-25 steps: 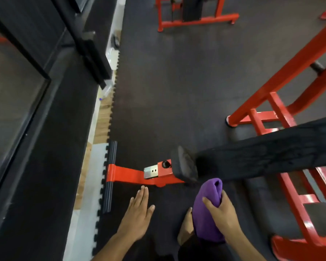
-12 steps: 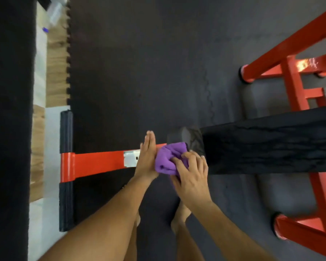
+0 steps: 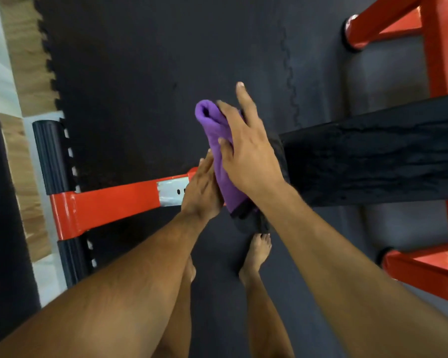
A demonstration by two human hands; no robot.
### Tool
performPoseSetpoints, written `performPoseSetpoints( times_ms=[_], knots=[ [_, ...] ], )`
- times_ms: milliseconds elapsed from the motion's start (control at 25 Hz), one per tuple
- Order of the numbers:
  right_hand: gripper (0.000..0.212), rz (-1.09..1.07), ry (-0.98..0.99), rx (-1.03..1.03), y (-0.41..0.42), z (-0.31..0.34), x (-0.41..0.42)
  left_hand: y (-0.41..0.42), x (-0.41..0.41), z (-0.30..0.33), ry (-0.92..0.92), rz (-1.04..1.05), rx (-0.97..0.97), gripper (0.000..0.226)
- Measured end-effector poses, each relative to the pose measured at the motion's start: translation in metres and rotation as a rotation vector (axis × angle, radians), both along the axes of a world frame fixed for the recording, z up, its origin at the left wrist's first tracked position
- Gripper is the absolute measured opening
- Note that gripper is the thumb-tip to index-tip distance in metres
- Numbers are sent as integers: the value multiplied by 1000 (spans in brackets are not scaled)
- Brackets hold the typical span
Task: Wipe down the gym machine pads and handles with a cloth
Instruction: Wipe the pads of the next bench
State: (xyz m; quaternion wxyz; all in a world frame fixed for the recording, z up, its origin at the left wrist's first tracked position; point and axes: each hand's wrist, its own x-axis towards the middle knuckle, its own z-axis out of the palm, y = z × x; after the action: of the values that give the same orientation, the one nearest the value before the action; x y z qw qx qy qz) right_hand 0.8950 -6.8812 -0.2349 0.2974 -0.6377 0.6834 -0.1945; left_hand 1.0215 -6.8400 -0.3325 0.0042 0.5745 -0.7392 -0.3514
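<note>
**A:** Where is the cloth just now?

**B:** Pressed against the end face of the black pad. It is a purple roll sandwiched between the two hands, with its open end poking out past the fingertips on the far side.

**A:** Which way does the roll lie against the pad?

**B:** Crosswise. The pad's long axis runs off to the right, and the cloth's long axis runs away from the person, so it spans the pad's end.

**A:** And the hands?

**B:** The right hand lies over the cloth on the pad's side, fingers fairly straight and a little spread, thumb on the fabric. The left hand is flat with its fingers together, touching the cloth's other side, above the red bar of the frame.

**A:** So which hand is closer to the surface left to clean?

**B:** The right one, I judge. The pad's long top stretches away to its right, so sweeping the cloth rightward along that axis looks like the natural next stroke. The pad's end face itself is hidden behind the hands.
</note>
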Motion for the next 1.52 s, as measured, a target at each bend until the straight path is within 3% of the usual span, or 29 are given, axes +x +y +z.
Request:
performPoseSetpoints(
  times_ms=[80,200,280,400,520,640,720,800,880,920,960,1000,1040,1120,1160,1200,1400,1440,1520],
  knots=[
    [46,115,12,-97,6,4,-4,2,4,-13,50,-25,-6,68],
    [42,241,84,-236,95,8,-14,2,9,-6,136,-4,61,65],
    [49,265,20,-65,160,2,-27,-4,9,-5,174,24,43,74],
    [66,88,-108,124,221,-14,-36,-8,7,-17,151,40,83,86],
    [61,-421,-376,125,237,12,-10,-11,4,-5,165,118,107,65],
    [62,-1317,-629,283,234,26,0,-18,-4,37,257,197,-81,60],
    [41,-1667,-851,317,233,19,19,-27,-19,79,326,-99,-253,60],
    [35,-1774,-1062,314,212,20,41,-43,-37,91,250,-569,-338,64],
    [39,-1829,-1006,295,220,-76,28,-53,-51,76,56,-850,-423,64],
    [51,-1880,-1125,306,218,-106,33,-53,-54,67,-7,-885,-463,61],
    [75,-1714,-897,304,232,-171,16,-52,-53,61,-44,-875,-493,60],
    [85,-1615,-838,356,236,-212,-8,-51,-50,56,-50,-860,-525,59],
    [73,-1592,-861,360,232,-212,-23,-50,-47,52,-46,-861,-545,59],
    [47,-1820,-1074,291,190,-138,-39,-49,-46,51,-17,-874,-559,60],
    [46,-1790,-1022,276,165,-111,-40,-48,-46,51,-3,-870,-571,60],
    [44,-1640,-899,495,156,-114,-49,-48,-47,52,4,-865,-576,61],
    [27,-1548,-874,534,142,-137,-87,-50,-46,47,12,-860,-602,63],
    [21,-1427,-662,593,149,-132,-75,-50,-46,48,10,-859,-597,63],
    [17,-1438,-443,638,174,-135,-54,-50,-45,48,20,-851,-600,63]
  ],
)
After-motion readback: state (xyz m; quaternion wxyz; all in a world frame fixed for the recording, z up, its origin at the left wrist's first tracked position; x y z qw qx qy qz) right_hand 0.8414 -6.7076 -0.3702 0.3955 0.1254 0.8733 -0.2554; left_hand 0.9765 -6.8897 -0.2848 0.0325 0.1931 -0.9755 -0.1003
